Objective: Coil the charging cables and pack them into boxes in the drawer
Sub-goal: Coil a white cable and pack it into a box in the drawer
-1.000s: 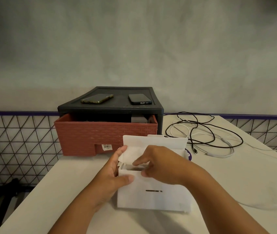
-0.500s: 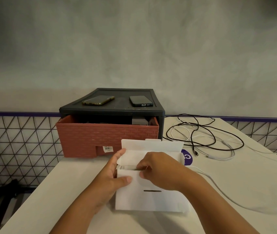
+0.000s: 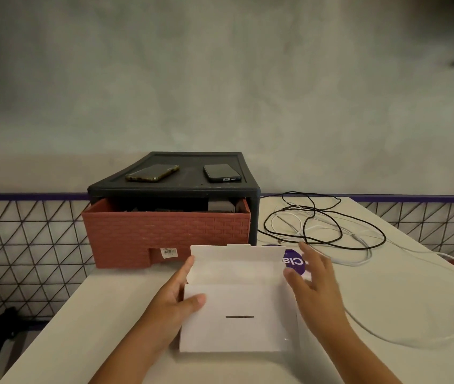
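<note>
Grips box (image 3: 237, 320) at its left edge with left hand (image 3: 170, 303), lid up; holds right hand (image 3: 314, 281) spread, empty, just beside. Found cables (image 3: 307, 231) loose, uncoiled, right of open drawer (image 3: 167, 231). Steady box; coil one cable tight before loading.

You can read only the white letters "Cla" on the purple round sticker (image 3: 293, 263) on the table (image 3: 109, 314); the barcode label (image 3: 170, 252) on the drawer (image 3: 165, 231) is too small.

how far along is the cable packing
Done: the drawer is pulled open and the white box has its lid up; I can't see inside it. In hand: the left hand grips the box, the right hand hovers open beside it. Left: black and white cables lie loose, uncoiled.
</note>
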Demonstrator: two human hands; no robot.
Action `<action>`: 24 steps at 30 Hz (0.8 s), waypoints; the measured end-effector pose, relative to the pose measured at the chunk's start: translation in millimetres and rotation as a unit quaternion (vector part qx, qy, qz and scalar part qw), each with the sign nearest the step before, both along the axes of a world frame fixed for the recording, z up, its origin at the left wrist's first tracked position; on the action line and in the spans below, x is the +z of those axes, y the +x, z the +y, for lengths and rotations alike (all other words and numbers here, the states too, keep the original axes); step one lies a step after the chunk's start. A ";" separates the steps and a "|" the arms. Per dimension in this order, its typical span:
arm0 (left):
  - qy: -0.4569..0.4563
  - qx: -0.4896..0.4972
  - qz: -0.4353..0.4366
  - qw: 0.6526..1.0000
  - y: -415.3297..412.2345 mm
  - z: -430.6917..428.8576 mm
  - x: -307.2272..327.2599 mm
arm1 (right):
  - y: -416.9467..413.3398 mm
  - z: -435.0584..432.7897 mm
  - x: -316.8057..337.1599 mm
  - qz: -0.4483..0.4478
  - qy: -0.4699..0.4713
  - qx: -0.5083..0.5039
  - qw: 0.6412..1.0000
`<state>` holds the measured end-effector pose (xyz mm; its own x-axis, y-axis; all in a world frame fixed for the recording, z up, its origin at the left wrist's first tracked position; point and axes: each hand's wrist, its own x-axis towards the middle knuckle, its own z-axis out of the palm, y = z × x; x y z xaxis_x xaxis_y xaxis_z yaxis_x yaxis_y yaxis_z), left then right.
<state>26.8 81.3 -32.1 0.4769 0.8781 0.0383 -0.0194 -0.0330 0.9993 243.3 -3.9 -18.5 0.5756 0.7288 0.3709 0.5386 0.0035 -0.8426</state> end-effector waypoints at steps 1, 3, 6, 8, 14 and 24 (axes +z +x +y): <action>0.000 0.004 0.004 1.000 1.2 -2.2 -0.6 | 0.0 -1.9 -6.5 0.076 -0.018 0.029 0.996; 0.004 0.006 0.009 1.000 5.9 -8.1 -1.5 | -1.4 -3.0 -21.1 0.174 -0.050 0.080 0.980; 0.000 0.017 0.012 1.000 12.3 -16.0 -2.6 | -1.1 -4.4 -40.4 0.195 -0.063 0.097 0.974; 0.000 0.026 0.013 1.000 14.4 -20.1 -1.6 | -3.4 -9.8 -36.0 0.204 -0.056 0.102 0.972; 0.053 0.051 0.068 0.995 19.8 -38.4 0.4 | -6.3 -27.9 -26.9 0.185 -0.074 0.109 0.974; 0.099 0.087 0.166 0.977 17.5 -71.2 -13.9 | -8.0 -66.2 -23.0 0.118 -0.144 0.091 0.978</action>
<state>44.3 10.1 -46.0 0.3362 0.9380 0.0848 0.3277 -0.2009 0.9232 235.2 -70.1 -41.5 0.4708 0.8822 0.0070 0.3412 -0.1748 -0.9236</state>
